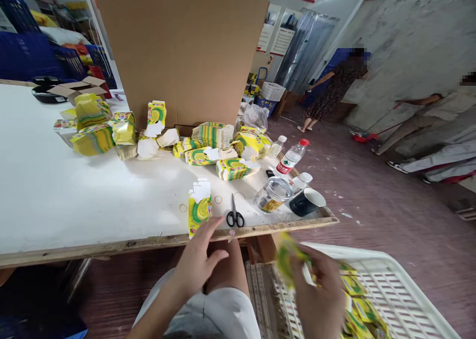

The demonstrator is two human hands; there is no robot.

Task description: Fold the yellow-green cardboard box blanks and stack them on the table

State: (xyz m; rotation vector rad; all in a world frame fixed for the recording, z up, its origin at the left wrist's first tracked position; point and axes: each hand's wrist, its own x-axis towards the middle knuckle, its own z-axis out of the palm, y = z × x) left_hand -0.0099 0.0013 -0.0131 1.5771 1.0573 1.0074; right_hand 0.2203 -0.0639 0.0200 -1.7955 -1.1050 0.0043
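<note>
My left hand (pixel 199 259) hovers open just below the table's front edge, its fingers reaching toward an upright yellow-green carton (pixel 199 207) standing at the edge. My right hand (pixel 316 294) is lower right, blurred, closed on a yellow-green folded carton (pixel 286 259) above a white slatted crate (pixel 394 284). Several more cartons (pixel 362 311) lie inside that crate. Black-handled scissors (pixel 234 214) rest on the white table (pixel 55 200) right of the upright carton.
Piles of flat and folded yellow-green cartons (pixel 208 143) spread across the table before a tall cardboard sheet (pixel 182 51). A glass jar (pixel 272 194), dark mug (pixel 307 201) and water bottles (pixel 292 156) sit at the right corner. Other people stand at the far right (pixel 334 88).
</note>
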